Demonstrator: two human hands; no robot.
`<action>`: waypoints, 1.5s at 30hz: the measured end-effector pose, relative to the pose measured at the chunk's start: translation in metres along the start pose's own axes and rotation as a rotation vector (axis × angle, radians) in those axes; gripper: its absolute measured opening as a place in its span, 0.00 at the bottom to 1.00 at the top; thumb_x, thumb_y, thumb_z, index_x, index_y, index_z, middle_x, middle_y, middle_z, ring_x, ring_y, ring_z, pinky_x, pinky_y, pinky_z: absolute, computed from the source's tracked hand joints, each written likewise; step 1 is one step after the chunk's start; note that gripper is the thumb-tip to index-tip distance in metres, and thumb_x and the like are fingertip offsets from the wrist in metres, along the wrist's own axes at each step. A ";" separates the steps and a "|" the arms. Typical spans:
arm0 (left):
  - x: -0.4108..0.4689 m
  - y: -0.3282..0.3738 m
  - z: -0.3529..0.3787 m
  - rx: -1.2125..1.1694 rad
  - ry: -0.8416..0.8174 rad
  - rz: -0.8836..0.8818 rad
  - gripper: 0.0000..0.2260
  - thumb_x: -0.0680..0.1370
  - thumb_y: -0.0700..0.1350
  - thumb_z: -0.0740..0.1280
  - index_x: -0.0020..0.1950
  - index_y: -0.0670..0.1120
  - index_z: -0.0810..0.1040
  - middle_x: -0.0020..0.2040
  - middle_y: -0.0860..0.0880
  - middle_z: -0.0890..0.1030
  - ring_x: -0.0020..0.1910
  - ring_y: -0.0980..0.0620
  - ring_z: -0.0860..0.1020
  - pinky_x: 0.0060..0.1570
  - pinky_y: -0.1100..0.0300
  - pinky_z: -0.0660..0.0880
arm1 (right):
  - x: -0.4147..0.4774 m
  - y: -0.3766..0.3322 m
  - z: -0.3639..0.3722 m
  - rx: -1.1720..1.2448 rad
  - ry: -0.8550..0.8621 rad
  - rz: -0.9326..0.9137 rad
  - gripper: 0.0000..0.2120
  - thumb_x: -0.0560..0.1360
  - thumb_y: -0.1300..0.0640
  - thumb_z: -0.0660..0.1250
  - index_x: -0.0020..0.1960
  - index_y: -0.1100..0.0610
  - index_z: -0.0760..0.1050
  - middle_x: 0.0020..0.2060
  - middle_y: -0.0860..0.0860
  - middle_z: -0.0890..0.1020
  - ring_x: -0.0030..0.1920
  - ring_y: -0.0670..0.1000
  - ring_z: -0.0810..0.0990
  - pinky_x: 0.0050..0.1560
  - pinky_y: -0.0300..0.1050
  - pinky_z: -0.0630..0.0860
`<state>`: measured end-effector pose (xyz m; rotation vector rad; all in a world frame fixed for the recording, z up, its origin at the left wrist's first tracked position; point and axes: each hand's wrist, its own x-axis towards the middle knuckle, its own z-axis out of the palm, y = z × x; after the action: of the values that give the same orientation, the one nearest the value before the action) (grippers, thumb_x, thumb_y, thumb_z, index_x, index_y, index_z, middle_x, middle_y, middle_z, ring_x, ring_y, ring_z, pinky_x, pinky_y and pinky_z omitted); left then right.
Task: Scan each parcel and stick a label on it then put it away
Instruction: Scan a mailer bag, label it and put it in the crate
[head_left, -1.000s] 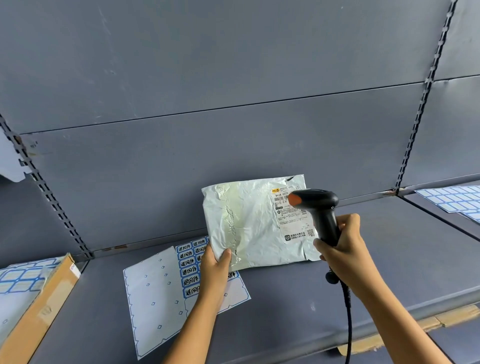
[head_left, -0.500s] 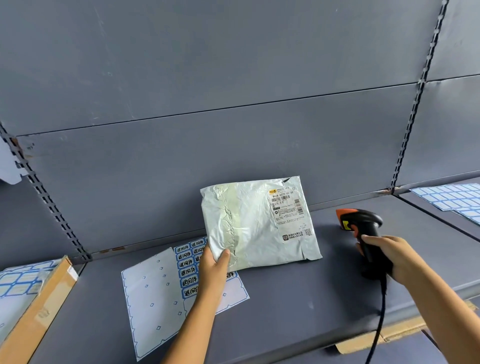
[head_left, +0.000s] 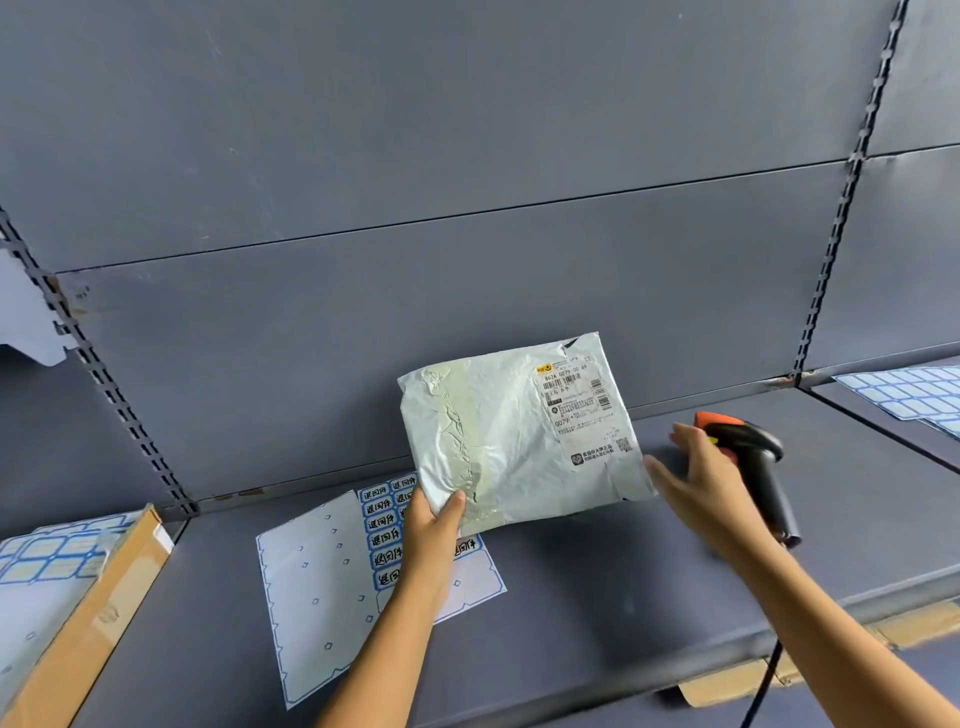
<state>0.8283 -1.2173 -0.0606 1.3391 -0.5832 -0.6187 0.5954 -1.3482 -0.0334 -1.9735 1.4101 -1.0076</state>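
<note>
A silver-white plastic mailer parcel (head_left: 498, 441) with a printed shipping label at its upper right is tilted up above the grey shelf (head_left: 597, 582). My left hand (head_left: 434, 530) pinches its lower left corner. The black scanner with an orange tip (head_left: 753, 457) lies on the shelf to the right. My right hand (head_left: 701, 483) is just left of the scanner, fingers spread, holding nothing, close to the parcel's right edge. A sheet of blue-framed labels (head_left: 382, 514) lies on the shelf under my left hand, mostly peeled on its left part.
A cardboard box (head_left: 88, 613) with another label sheet on it sits at the far left. More blue label sheets (head_left: 904, 392) lie on the neighbouring shelf to the right. The grey back panel stands right behind the parcel. The scanner's cable hangs over the shelf's front edge.
My right hand carried the scanner away from the parcel's label to the right, laid it on the shelf and let go. It is now coming back toward the parcel.
</note>
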 end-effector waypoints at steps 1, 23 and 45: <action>-0.002 0.004 0.001 -0.007 -0.003 -0.005 0.12 0.78 0.34 0.63 0.60 0.44 0.74 0.52 0.44 0.82 0.41 0.49 0.77 0.36 0.66 0.76 | 0.000 -0.008 0.005 0.175 -0.096 0.099 0.26 0.75 0.52 0.68 0.69 0.60 0.67 0.60 0.54 0.77 0.60 0.56 0.75 0.59 0.49 0.71; -0.023 0.011 -0.058 1.237 -0.386 0.213 0.30 0.77 0.57 0.64 0.76 0.52 0.58 0.76 0.56 0.58 0.76 0.56 0.52 0.74 0.60 0.49 | 0.001 0.005 0.017 -0.283 -0.039 0.195 0.18 0.68 0.61 0.64 0.57 0.62 0.71 0.54 0.62 0.75 0.54 0.64 0.72 0.53 0.54 0.70; -0.027 -0.010 -0.066 1.194 -0.157 0.588 0.17 0.75 0.57 0.65 0.60 0.52 0.80 0.61 0.56 0.80 0.60 0.57 0.76 0.58 0.62 0.71 | -0.066 -0.106 0.109 0.052 -0.623 0.067 0.08 0.73 0.62 0.62 0.46 0.66 0.76 0.37 0.58 0.75 0.37 0.55 0.69 0.36 0.42 0.65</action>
<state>0.8549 -1.1534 -0.0801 2.0660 -1.5441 0.2004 0.7305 -1.2524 -0.0359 -1.9469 1.0725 -0.3366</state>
